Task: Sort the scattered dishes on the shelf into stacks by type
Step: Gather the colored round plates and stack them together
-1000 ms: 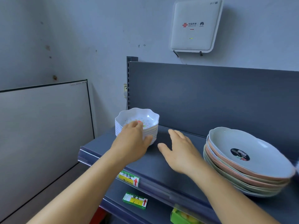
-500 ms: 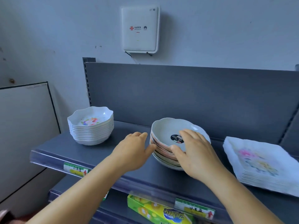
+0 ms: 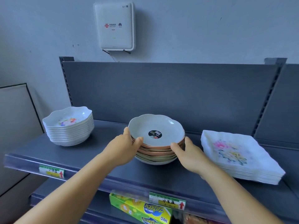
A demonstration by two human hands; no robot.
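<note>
1. Green-yellow box (image 3: 142, 210) on the lower shelf, below the round dish stack (image 3: 156, 152).
2. Left hand (image 3: 123, 147) grips the stack's left rim, thumb on the top dish; right hand (image 3: 189, 155) grips the right side.
3. Stack sits mid-shelf (image 3: 100, 160), top dish carries a black sticker.
4. Square floral plates (image 3: 237, 157) stacked right of it, apart.
5. White scalloped bowls (image 3: 68, 126) stacked left, well apart.
6. White router box (image 3: 114, 26) on the wall above.
</note>
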